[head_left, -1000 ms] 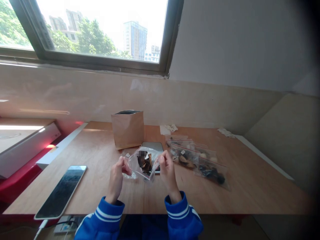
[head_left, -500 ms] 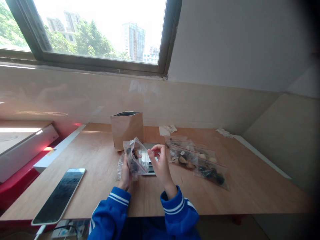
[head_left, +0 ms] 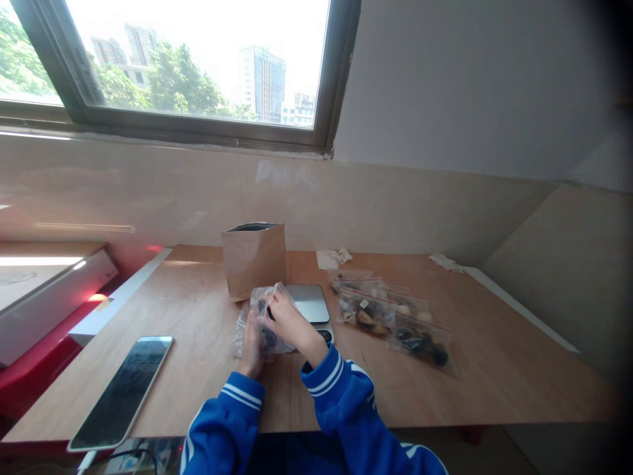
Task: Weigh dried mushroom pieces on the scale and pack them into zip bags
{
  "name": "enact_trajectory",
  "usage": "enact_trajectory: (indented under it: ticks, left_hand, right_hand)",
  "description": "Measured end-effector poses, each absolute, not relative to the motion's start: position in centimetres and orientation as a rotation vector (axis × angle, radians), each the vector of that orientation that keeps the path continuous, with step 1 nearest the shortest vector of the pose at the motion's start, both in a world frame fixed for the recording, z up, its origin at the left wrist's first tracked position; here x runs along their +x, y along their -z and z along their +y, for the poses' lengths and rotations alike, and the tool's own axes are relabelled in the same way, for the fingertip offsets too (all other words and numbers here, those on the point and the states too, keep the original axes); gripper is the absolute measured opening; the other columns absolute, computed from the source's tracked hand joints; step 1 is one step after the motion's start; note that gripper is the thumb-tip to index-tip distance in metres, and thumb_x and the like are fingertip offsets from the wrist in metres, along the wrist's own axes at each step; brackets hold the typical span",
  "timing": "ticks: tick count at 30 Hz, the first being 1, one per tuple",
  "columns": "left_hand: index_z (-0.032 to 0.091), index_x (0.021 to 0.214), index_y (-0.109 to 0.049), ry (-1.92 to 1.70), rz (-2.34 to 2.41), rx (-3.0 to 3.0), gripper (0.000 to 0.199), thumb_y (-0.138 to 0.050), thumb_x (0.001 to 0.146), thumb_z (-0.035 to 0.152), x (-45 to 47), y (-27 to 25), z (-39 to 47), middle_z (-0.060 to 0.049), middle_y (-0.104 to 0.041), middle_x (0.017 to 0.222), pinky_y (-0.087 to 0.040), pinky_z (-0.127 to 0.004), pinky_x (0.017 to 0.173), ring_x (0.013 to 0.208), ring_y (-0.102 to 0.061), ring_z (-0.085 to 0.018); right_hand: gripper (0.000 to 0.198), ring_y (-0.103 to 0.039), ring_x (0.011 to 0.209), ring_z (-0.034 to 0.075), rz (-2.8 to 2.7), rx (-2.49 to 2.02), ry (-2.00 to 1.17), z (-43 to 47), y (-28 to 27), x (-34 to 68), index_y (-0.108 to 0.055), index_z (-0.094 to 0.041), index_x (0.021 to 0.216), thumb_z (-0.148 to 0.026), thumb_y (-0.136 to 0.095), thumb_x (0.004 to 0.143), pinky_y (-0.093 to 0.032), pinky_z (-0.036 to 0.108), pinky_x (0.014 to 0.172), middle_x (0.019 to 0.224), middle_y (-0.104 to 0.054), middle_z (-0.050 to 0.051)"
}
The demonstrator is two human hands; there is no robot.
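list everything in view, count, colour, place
table: one, brown, foreground
paper bag: one, brown, table back
scale: one, silver, centre
held bag: one, clear, at scale's left
loose plastic: count unclear, clear, beside held bag
zip bags: several, clear, right of scale
phone: one, dark, front left
cables: count unclear, white, black, front left
scraps: two patches, whitish, back edge
window: one, dark frame, upper left
side furniture: several, white, red, far left
sleeves: two, blue, front
left grip: one, bare, at held bag
right grip: one, bare, at held bag
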State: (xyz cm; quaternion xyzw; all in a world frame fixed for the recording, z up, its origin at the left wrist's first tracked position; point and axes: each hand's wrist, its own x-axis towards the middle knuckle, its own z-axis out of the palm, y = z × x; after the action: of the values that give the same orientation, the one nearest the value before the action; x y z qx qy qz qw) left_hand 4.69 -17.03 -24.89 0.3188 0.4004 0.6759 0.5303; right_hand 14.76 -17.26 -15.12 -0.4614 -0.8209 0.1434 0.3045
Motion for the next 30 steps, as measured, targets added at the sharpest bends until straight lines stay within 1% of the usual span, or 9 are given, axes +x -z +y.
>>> enact_trajectory:
  ticks: [4, 7, 9, 11, 13, 16, 22, 26, 30]
  left_hand:
    - [0.02, 0.119, -0.059, -1.592, 0.94, 0.712, 0.04, -0.046, 0.089, 0.043, 4.7, 24.9, -17.0, -0.004, -0.055, 0.133, -0.028, -0.033, 0.111, 0.129, -0.043, -0.02]
    - [0.019, 0.114, -0.062, -1.582, 0.902, 0.672, 0.036, -0.049, 0.088, 0.039, 4.7, 24.8, -17.1, -0.005, -0.06, 0.126, -0.034, -0.03, 0.107, 0.125, -0.048, -0.02]
    - [0.02, 0.112, -0.064, -1.603, 0.958, 0.621, 0.031, -0.053, 0.087, 0.035, 4.5, 24.8, -17.2, -0.004, -0.061, 0.125, -0.035, -0.029, 0.106, 0.126, -0.047, -0.019]
    - [0.02, 0.111, -0.064, -1.616, 1.004, 0.595, 0.029, -0.057, 0.085, 0.032, 4.4, 24.9, -17.3, -0.004, -0.061, 0.124, -0.035, -0.027, 0.106, 0.127, -0.046, -0.018]
    - [0.02, 0.112, -0.063, -1.612, 0.97, 0.61, 0.033, -0.055, 0.086, 0.037, 4.4, 24.8, -17.4, -0.005, -0.063, 0.122, -0.037, -0.029, 0.104, 0.124, -0.049, -0.019]
    - [0.018, 0.115, -0.061, -1.614, 0.903, 0.596, 0.041, -0.047, 0.088, 0.046, 4.5, 24.5, -17.2, -0.007, -0.065, 0.116, -0.043, -0.032, 0.099, 0.116, -0.056, -0.02]
    - [0.019, 0.113, -0.061, -1.508, 0.886, 0.421, 0.042, -0.037, 0.091, 0.046, 4.5, 23.7, -17.1, -0.009, -0.065, 0.116, -0.047, -0.036, 0.095, 0.112, -0.058, -0.022]
    - [0.019, 0.107, -0.064, -1.429, 0.888, 0.394, 0.044, -0.036, 0.09, 0.049, 4.6, 23.2, -17.2, -0.01, -0.067, 0.109, -0.05, -0.039, 0.09, 0.108, -0.06, -0.025]
    - [0.016, 0.108, -0.063, -1.413, 0.891, 0.395, 0.045, -0.035, 0.091, 0.048, 4.4, 23.2, -17.2, -0.011, -0.068, 0.107, -0.051, -0.037, 0.088, 0.105, -0.062, -0.024]
  right_hand:
    - [0.022, -0.052, 0.106, 0.025, -2.131, -1.208, -0.368, -17.2, 16.2, 14.4, -0.062, -0.017, 0.101, -0.014, -0.059, 0.08, -0.036, 0.045, 0.1, 0.104, -0.061, 0.01]
    - [0.011, -0.054, 0.099, 0.024, -2.07, -1.204, -0.452, -17.0, 16.6, 14.4, -0.064, -0.019, 0.088, -0.015, -0.063, 0.078, -0.039, 0.042, 0.096, 0.096, -0.062, 0.007]
    - [0.006, -0.055, 0.095, 0.023, -2.048, -1.201, -0.506, -16.7, 16.7, 14.5, -0.064, -0.019, 0.081, -0.015, -0.065, 0.077, -0.041, 0.04, 0.092, 0.093, -0.062, 0.006]
    - [0.005, -0.056, 0.091, 0.022, -2.047, -1.178, -0.55, -16.4, 16.7, 14.5, -0.064, -0.019, 0.077, -0.014, -0.066, 0.076, -0.043, 0.037, 0.089, 0.089, -0.063, 0.005]
    - [0.009, -0.057, 0.085, 0.02, -2.059, -1.138, -0.584, -16.0, 16.7, 14.5, -0.064, -0.019, 0.075, -0.01, -0.063, 0.076, -0.044, 0.033, 0.084, 0.084, -0.064, 0.004]
    - [0.02, -0.057, 0.081, 0.017, -2.038, -1.108, -0.606, -15.7, 16.8, 14.5, -0.067, -0.019, 0.078, -0.003, -0.056, 0.076, -0.045, 0.028, 0.079, 0.082, -0.065, 0.003]
    - [0.032, -0.06, 0.086, 0.016, -1.828, -1.146, -0.621, -15.5, 16.4, 14.8, -0.071, -0.02, 0.094, -0.001, -0.053, 0.076, -0.046, 0.028, 0.082, 0.093, -0.067, 0.005]
    - [0.037, -0.061, 0.083, 0.015, -1.782, -1.153, -0.638, -15.1, 15.7, 15.5, -0.072, -0.021, 0.093, 0.001, -0.049, 0.076, -0.046, 0.026, 0.079, 0.091, -0.066, 0.004]
    - [0.035, -0.06, 0.079, 0.015, -1.863, -1.178, -0.608, -14.8, 15.4, 16.5, -0.073, -0.022, 0.09, 0.001, -0.05, 0.077, -0.046, 0.025, 0.076, 0.087, -0.065, 0.004]
